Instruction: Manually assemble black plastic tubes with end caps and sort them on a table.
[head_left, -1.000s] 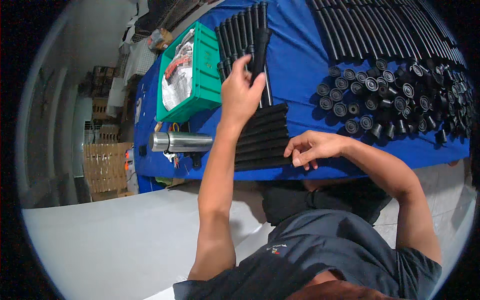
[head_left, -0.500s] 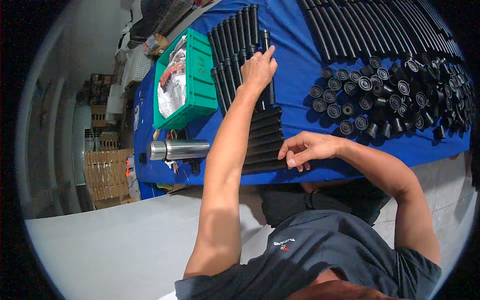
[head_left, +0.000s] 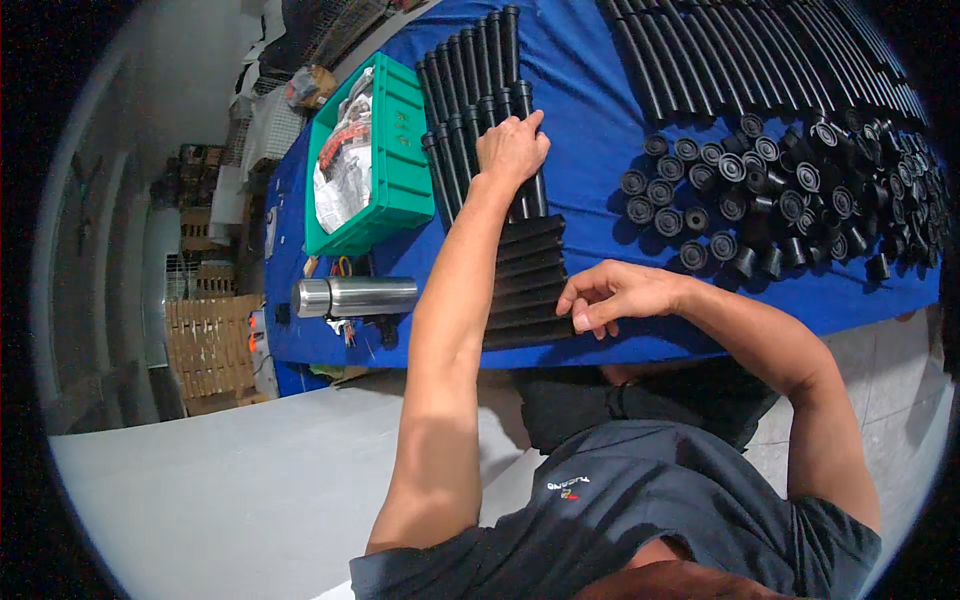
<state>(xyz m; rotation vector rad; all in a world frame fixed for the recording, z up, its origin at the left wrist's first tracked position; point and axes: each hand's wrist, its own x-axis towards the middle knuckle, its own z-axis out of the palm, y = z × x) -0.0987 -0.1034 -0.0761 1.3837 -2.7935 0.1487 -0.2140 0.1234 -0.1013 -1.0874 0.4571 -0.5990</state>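
My left hand (head_left: 513, 150) is closed on a black tube with a collared top (head_left: 523, 95), the rightmost of the near row. Beside it stand more black tubes (head_left: 440, 160) of the same kind, packed in two staggered rows. The lower part of the held tube shows below my fingers. Dark ribbed strips (head_left: 530, 270) lie side by side below the tubes, near the table's front edge. At their right end, my right hand (head_left: 620, 297) hovers or rests with loosely bent fingers apart; nothing shows in it.
A green crate (head_left: 405, 150) with grey and red material inside stands left of the tubes. A steel flask (head_left: 360, 297) lies nearer me. Several black round caps (head_left: 735, 205) are scattered at right, with long black tubes (head_left: 720, 60) behind them. A blue cloth (head_left: 580, 150) covers the table.
My left hand has drawn the rightmost tube slightly toward me, so its top now sits nearly level with its neighbours. My right hand has hardly moved.
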